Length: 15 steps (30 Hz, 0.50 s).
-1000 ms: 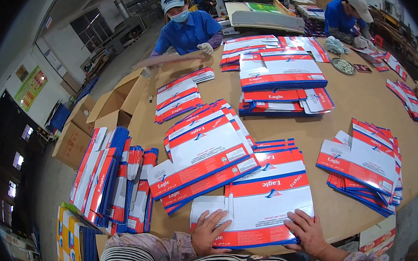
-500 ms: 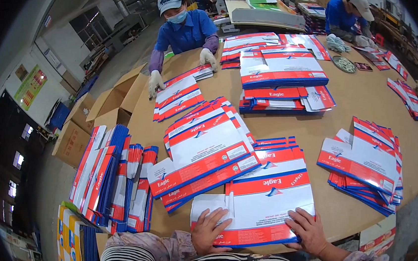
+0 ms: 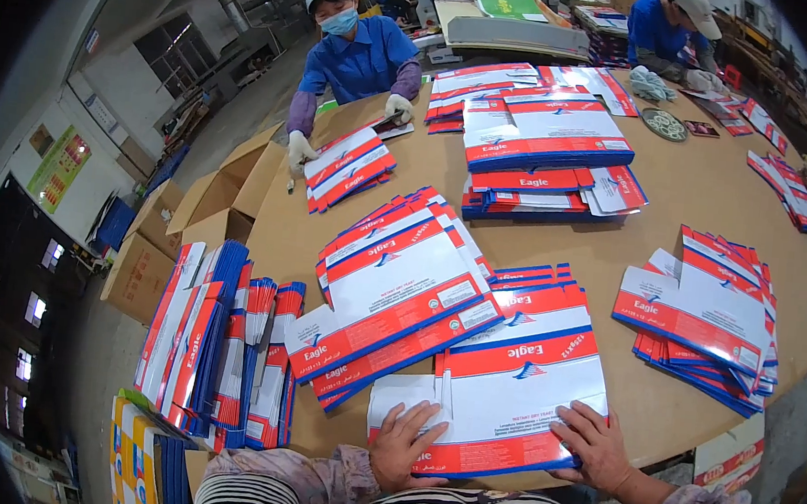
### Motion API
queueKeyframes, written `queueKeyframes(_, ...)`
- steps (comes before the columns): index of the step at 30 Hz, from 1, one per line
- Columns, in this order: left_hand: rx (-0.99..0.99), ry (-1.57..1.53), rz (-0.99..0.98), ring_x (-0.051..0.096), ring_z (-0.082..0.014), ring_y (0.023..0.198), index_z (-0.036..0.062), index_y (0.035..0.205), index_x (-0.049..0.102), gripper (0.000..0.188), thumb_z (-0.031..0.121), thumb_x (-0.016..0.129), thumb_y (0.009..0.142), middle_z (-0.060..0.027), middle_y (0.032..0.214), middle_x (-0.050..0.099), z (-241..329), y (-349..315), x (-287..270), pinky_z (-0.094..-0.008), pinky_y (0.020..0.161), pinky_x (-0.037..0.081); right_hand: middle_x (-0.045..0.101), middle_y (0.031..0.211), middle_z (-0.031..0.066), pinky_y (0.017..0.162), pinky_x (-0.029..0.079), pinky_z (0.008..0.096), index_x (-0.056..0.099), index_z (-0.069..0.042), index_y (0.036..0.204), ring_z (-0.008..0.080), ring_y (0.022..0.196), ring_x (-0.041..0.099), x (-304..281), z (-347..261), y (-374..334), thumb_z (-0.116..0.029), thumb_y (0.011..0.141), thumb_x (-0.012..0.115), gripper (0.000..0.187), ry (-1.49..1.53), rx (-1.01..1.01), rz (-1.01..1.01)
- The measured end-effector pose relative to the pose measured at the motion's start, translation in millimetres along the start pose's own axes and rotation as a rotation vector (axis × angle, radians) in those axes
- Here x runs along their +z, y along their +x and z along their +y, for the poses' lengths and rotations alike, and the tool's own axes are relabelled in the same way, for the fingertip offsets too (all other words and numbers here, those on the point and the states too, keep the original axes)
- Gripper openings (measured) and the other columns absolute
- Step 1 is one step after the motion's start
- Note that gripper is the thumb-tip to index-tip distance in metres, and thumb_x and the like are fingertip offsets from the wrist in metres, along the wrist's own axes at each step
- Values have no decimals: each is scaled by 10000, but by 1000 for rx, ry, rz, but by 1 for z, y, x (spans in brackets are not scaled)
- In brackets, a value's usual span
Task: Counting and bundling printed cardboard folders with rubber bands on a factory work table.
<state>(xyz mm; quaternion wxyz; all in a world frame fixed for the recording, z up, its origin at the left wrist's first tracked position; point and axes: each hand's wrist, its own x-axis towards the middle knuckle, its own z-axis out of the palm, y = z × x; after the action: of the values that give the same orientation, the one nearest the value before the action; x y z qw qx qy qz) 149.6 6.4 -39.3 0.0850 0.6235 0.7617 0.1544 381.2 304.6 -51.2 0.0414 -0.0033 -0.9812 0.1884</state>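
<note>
My left hand and my right hand both press flat on a flattened red, white and blue carton blank at the near edge of the round wooden table. The left hand lies on its near left corner, the right hand on its near right edge. The blank tops a short pile of the same blanks. Just left of it lies a fanned pile of blanks.
More piles of blanks lie at the right and far middle. A person in blue with white gloves handles a small pile across the table. Another person works far right. Upright blanks and brown boxes stand left.
My hands and the blank stay where they were. The person in blue has moved both gloved hands down to the small pile at the table's far left edge.
</note>
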Motion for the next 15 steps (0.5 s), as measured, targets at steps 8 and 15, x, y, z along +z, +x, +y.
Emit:
queueKeyframes(8, 2, -14, 23, 313, -382, 1399, 34, 1408, 429, 874, 577, 705, 782, -230, 1483, 355, -1, 1, 1, -557, 1131, 176, 426, 1463, 72, 1065, 235, 636, 494, -156, 1361, 296, 1354, 382, -2, 0, 1, -506, 707, 744, 783, 14, 4, -2)
queueKeyframes(15, 15, 16, 37, 311, -384, 1398, 41, 1414, 423, 880, 607, 677, 789, -228, 1485, 350, -1, -3, 3, -561, 1133, 177, 438, 1454, 72, 1057, 255, 629, 495, -155, 1361, 290, 1350, 389, 2, 0, 1, -513, 713, 741, 781, -7, -16, 31)
